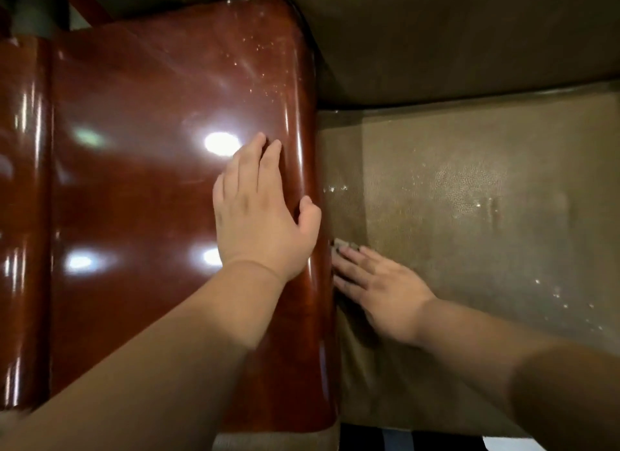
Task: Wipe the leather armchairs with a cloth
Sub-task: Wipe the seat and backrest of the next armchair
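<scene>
I look down on an armchair with a glossy red-brown wooden armrest [151, 188] and an olive-brown leather seat [469, 199]. My left hand [261, 209] lies flat on the armrest, fingers straight, thumb over its right edge. My right hand [379, 289] presses with straight fingers into the gap between the seat and the armrest's inner side. A small grey bit of cloth [344, 244] shows just past its fingertips; most of the cloth is hidden under the hand. The leather backrest [469, 37] rises at the top.
A second glossy wooden part [20, 215] runs along the far left. Specks and bright light reflections show on the armrest top. A striped floor or rug [419, 440] appears beyond the seat's front edge at the bottom.
</scene>
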The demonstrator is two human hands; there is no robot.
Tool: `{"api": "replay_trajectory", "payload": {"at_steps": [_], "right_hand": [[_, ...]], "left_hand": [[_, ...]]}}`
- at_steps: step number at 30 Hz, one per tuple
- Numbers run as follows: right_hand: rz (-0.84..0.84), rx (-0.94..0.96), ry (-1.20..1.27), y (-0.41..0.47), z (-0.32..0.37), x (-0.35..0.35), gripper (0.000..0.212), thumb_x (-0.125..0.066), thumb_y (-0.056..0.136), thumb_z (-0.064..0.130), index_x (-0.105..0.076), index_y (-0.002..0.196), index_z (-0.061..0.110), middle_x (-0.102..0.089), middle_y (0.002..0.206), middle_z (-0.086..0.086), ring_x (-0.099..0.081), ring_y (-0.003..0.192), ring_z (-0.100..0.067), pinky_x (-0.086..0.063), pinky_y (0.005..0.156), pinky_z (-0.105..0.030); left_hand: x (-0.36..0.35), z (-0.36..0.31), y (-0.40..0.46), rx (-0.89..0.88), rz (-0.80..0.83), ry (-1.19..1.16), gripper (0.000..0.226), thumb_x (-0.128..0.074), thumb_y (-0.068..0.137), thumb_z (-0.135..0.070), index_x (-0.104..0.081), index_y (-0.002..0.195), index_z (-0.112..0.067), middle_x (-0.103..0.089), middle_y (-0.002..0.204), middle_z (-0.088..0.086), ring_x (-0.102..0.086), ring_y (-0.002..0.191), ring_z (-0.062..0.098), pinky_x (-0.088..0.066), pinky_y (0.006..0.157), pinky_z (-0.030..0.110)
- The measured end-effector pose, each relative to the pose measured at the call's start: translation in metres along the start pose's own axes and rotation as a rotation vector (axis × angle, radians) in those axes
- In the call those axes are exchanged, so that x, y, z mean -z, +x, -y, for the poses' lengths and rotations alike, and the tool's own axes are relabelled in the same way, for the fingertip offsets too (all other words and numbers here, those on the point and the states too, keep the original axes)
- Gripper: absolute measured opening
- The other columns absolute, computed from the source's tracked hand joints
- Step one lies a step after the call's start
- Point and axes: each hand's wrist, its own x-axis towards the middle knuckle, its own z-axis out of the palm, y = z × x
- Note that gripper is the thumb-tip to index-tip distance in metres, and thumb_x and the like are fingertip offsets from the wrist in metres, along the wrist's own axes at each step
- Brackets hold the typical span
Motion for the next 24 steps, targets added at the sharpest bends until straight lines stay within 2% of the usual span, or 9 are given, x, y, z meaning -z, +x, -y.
{"api": "replay_trajectory", "payload": {"at_steps": [4,7,9,11,13,15,17,21,24], "right_hand": [[0.074,0.152,-0.029,0.025,-0.046,0.022,0.067,-0.034,0.091,0.028,-0.045,0.156,0.015,-0.033,0.167,-0.011,-0.027,0.156,-0.03,-0.022,0.128,-0.045],[0.097,-0.212,-0.103,0.09,-0.092,0.046,0.079,-0.044,0.097,0.021,-0.004,0.166,0.019,0.01,0.173,-0.01,0.011,0.159,-0.03,0.0,0.128,-0.045],[0.075,-0.404,-0.002,0.106,-0.094,0.051,0.087,-0.052,0.096,0.02,-0.002,0.167,0.023,0.016,0.172,-0.007,0.019,0.158,-0.03,0.004,0.129,-0.047],[0.135,-0.294,-0.028,0.086,-0.067,0.038,0.084,-0.047,0.098,0.025,0.003,0.165,0.023,0.021,0.17,-0.01,0.021,0.157,-0.034,0.012,0.127,-0.049],[0.115,-0.02,-0.036,0.046,-0.034,0.02,0.077,-0.042,0.095,0.029,-0.007,0.163,0.019,0.008,0.17,-0.015,0.009,0.158,-0.036,0.011,0.127,-0.048],[0.145,0.107,0.02,0.033,-0.037,0.025,0.074,-0.051,0.084,0.03,-0.045,0.156,0.016,-0.031,0.166,-0.014,-0.023,0.156,-0.031,-0.015,0.129,-0.046],[0.071,0.166,-0.092,0.063,-0.077,0.034,0.073,-0.056,0.081,0.03,-0.051,0.151,0.014,-0.041,0.162,-0.014,-0.036,0.152,-0.031,-0.031,0.123,-0.046],[0.06,-0.465,0.068,0.133,-0.137,0.067,0.069,-0.041,0.103,0.026,-0.016,0.166,0.015,-0.002,0.174,-0.011,-0.001,0.16,-0.03,-0.005,0.129,-0.046],[0.023,-0.464,0.078,0.12,-0.114,0.05,0.071,-0.041,0.098,0.031,-0.023,0.165,0.016,-0.009,0.172,-0.017,-0.002,0.159,-0.037,-0.004,0.129,-0.049]], "left_hand": [[0.001,-0.002,0.005,0.005,-0.007,0.014,0.079,-0.055,0.085,-0.046,-0.041,0.156,-0.014,-0.036,0.165,0.005,-0.03,0.152,0.027,-0.024,0.126,0.048],[-0.001,-0.002,0.008,0.006,0.016,0.016,0.08,-0.055,0.086,-0.047,-0.039,0.158,-0.015,-0.033,0.167,0.005,-0.028,0.154,0.026,-0.021,0.128,0.048],[-0.001,-0.001,0.008,0.018,0.033,0.03,0.08,-0.057,0.087,-0.046,-0.037,0.158,-0.016,-0.032,0.167,0.005,-0.028,0.154,0.027,-0.021,0.128,0.048],[0.0,0.0,0.004,0.017,0.04,0.038,0.08,-0.059,0.086,-0.045,-0.038,0.158,-0.014,-0.033,0.166,0.006,-0.03,0.153,0.028,-0.022,0.127,0.048],[0.001,0.0,0.003,0.011,0.039,0.032,0.08,-0.059,0.086,-0.044,-0.039,0.157,-0.014,-0.033,0.166,0.006,-0.03,0.153,0.028,-0.022,0.127,0.047],[0.004,-0.001,0.005,0.016,0.044,0.042,0.08,-0.059,0.087,-0.045,-0.039,0.158,-0.014,-0.032,0.166,0.005,-0.03,0.153,0.027,-0.02,0.127,0.045],[0.005,-0.003,0.011,0.012,0.04,0.047,0.08,-0.058,0.087,-0.046,-0.038,0.158,-0.014,-0.032,0.167,0.004,-0.03,0.153,0.027,-0.02,0.127,0.045],[0.004,-0.004,0.01,0.018,0.077,0.038,0.081,-0.056,0.087,-0.049,-0.038,0.159,-0.016,-0.03,0.167,0.003,-0.028,0.154,0.025,-0.014,0.128,0.041],[0.005,-0.001,0.006,0.024,0.092,0.043,0.081,-0.056,0.087,-0.048,-0.037,0.159,-0.016,-0.03,0.167,0.003,-0.027,0.155,0.025,-0.01,0.127,0.037]]}}
